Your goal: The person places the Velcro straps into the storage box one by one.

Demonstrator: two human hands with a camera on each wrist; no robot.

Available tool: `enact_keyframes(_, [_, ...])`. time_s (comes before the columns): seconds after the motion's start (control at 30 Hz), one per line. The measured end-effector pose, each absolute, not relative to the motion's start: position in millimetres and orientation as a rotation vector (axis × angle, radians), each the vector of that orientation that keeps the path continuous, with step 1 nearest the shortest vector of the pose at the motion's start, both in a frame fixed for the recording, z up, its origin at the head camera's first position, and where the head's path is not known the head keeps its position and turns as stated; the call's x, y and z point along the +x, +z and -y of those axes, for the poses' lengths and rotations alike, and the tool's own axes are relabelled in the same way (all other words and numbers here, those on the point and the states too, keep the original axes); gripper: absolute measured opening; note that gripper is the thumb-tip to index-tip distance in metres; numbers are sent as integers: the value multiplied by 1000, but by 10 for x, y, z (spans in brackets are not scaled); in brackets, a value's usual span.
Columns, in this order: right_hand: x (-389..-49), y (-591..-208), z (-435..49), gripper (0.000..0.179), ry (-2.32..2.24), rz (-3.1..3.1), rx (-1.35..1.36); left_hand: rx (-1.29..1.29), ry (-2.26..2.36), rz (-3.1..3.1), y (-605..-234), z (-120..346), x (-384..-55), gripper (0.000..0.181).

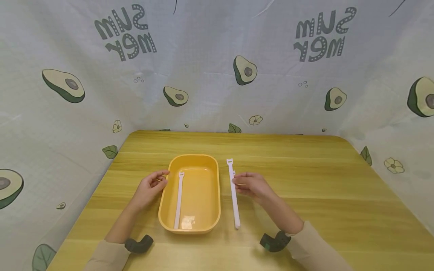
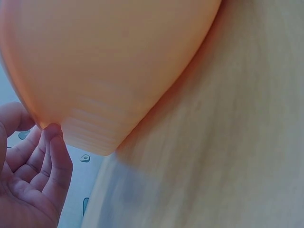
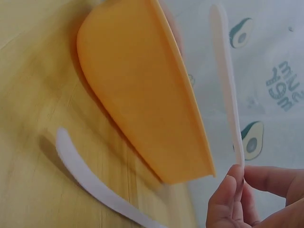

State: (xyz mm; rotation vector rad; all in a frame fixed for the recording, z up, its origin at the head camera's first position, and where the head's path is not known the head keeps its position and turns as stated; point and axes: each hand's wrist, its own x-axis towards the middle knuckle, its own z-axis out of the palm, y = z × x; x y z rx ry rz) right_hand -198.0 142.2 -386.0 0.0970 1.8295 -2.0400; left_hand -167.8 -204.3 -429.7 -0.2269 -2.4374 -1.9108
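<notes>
A yellow plastic basin (image 1: pixel 211 210) stands on the table, with one white hook-and-loop cable tie (image 1: pixel 179 199) lying lengthwise along its left side. My left hand (image 1: pixel 152 186) pinches the basin's left rim between thumb and fingertips, seen closer in the left wrist view. To the right of the basin, my right hand (image 1: pixel 252 185) pinches a second white cable tie (image 3: pixel 225 80) near its slotted head; the tail sticks out past the fingers, raised off the table. Under it another white strap (image 3: pixel 97 187) lies on the table, mostly covered by the held one in the head view.
The wood-grain table (image 1: pixel 322 180) extends to the right and behind the basin. A pale curtain (image 1: pixel 210 105) printed with avocados hangs around its back and sides. Dark wrist mounts (image 1: pixel 275 241) sit on both forearms.
</notes>
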Motion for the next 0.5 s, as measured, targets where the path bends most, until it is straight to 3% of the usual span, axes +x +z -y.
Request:
enact_keyframes(0.27, [-1991,-3852,-1297,18,-2036,-1797,96,-233,-1911,2442,-4296,2047,-1677,36])
enact_keyframes(0.5, [-1992,-3829,-1178,9,-2035,-1771,81,-234,-1921,2431,-4288,2047,-1681,36])
